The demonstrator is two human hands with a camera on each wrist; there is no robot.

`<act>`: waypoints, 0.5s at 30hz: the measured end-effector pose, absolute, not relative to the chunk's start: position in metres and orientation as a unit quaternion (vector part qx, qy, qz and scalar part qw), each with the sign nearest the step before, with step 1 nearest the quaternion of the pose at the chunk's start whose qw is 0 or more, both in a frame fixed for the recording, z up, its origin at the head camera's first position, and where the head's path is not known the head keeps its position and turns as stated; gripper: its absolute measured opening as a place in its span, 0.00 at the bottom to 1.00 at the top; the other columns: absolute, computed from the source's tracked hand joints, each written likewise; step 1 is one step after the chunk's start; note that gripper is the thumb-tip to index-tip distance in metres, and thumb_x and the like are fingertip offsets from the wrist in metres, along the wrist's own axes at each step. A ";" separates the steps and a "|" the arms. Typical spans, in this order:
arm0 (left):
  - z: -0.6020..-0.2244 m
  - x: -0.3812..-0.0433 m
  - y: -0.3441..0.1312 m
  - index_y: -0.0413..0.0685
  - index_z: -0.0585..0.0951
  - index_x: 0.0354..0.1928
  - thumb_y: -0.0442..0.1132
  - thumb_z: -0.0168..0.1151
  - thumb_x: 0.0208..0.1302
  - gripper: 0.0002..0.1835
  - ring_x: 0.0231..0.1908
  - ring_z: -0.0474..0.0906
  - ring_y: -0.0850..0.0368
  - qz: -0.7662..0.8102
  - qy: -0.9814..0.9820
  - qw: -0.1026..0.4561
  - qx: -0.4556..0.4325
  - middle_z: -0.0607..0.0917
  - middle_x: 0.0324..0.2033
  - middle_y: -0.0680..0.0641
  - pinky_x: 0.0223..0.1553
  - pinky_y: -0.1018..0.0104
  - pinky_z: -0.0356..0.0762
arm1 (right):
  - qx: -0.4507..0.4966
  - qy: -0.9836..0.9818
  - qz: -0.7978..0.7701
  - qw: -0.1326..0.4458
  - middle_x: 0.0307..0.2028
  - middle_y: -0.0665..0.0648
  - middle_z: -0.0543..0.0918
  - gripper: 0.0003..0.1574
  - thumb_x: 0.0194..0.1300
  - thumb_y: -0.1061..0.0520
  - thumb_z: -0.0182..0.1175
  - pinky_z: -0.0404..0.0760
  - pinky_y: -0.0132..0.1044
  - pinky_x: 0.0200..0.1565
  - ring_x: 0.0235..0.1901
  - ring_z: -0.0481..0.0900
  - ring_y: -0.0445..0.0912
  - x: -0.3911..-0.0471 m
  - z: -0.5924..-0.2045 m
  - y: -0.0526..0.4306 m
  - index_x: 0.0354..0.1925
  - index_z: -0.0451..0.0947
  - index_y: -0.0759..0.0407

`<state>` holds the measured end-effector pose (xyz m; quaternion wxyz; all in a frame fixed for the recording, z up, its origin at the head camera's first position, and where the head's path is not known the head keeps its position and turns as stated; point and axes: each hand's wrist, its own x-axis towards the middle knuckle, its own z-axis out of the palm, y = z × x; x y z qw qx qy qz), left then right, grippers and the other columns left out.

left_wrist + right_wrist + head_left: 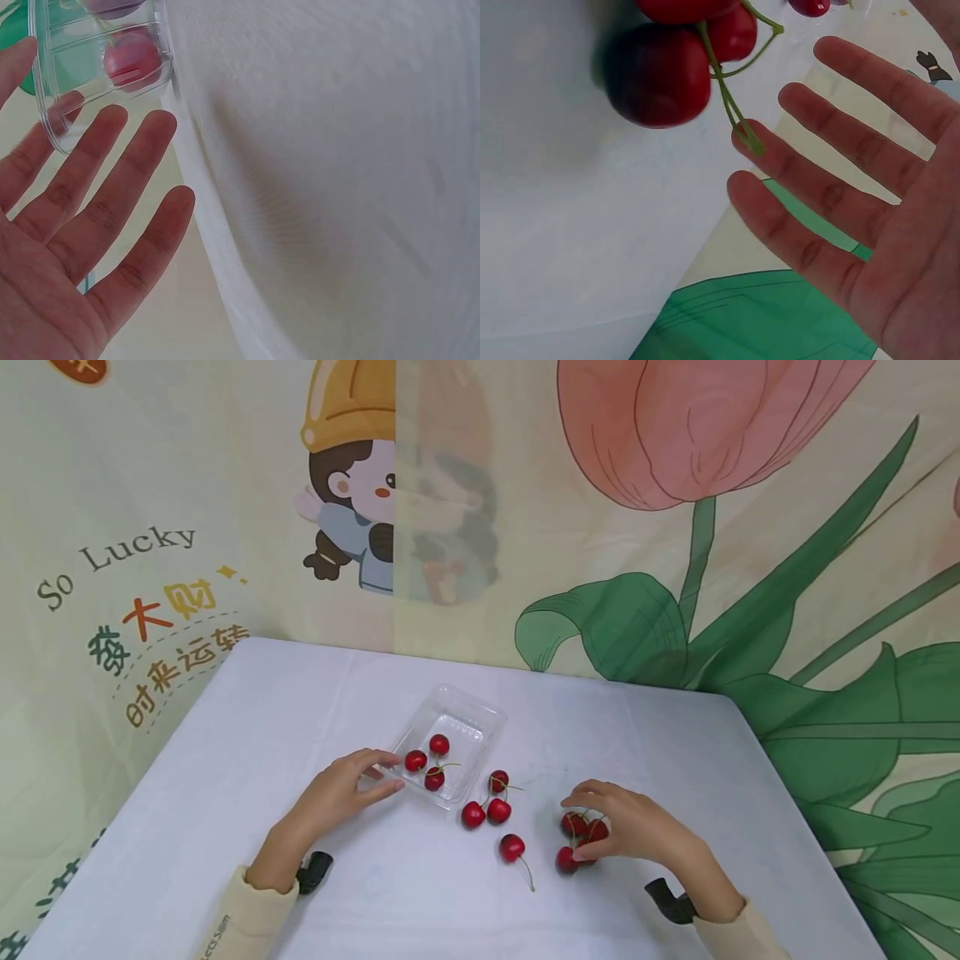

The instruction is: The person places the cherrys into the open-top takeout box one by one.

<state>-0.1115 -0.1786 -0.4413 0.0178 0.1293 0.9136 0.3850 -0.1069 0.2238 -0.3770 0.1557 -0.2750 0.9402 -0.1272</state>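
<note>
A clear plastic box (480, 720) stands on the table with three red cherries (439, 744) inside. At its left side is my left hand (347, 793), fingers extended, the fingertips at the rim; in the left wrist view the fingers look straight. My right hand (637, 822) hovers over a bunch of several cherries (567, 860) at the right, thumb and fingers spread around it. In the right wrist view, the green stems (727, 101) reach across one fingertip, and the fingers look extended. Whether the right thumb touches a cherry I cannot tell.
Between the box and the right hand lie three cherries (498, 811) close together and a single cherry (512, 848) with a long stem. A white cloth covers the table (420, 902). Behind it hangs a printed curtain (465, 635).
</note>
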 end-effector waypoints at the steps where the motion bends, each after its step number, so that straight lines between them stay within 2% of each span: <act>1: -0.441 -0.111 -0.179 0.50 0.81 0.55 0.48 0.68 0.62 0.20 0.48 0.81 0.49 0.384 0.914 0.017 0.129 0.83 0.52 0.48 0.49 0.46 0.78 | -0.271 0.940 -0.129 0.163 0.54 0.59 0.78 0.39 0.47 0.41 0.77 0.82 0.55 0.45 0.52 0.77 0.55 -0.106 -0.379 0.225 0.55 0.80 0.54; 7: -0.441 -0.111 -0.178 0.50 0.81 0.55 0.48 0.68 0.62 0.20 0.48 0.81 0.49 0.383 0.914 0.015 0.131 0.83 0.52 0.48 0.49 0.45 0.78 | -0.264 0.935 -0.139 0.191 0.57 0.59 0.75 0.40 0.46 0.44 0.78 0.80 0.58 0.47 0.53 0.75 0.55 -0.101 -0.391 0.227 0.58 0.78 0.50; 15: -0.442 -0.111 -0.177 0.49 0.81 0.54 0.47 0.68 0.62 0.20 0.47 0.81 0.49 0.380 0.915 0.013 0.137 0.83 0.52 0.48 0.49 0.46 0.78 | -0.269 0.933 -0.141 0.194 0.58 0.59 0.75 0.38 0.47 0.49 0.78 0.80 0.59 0.49 0.54 0.74 0.56 -0.099 -0.400 0.228 0.58 0.79 0.49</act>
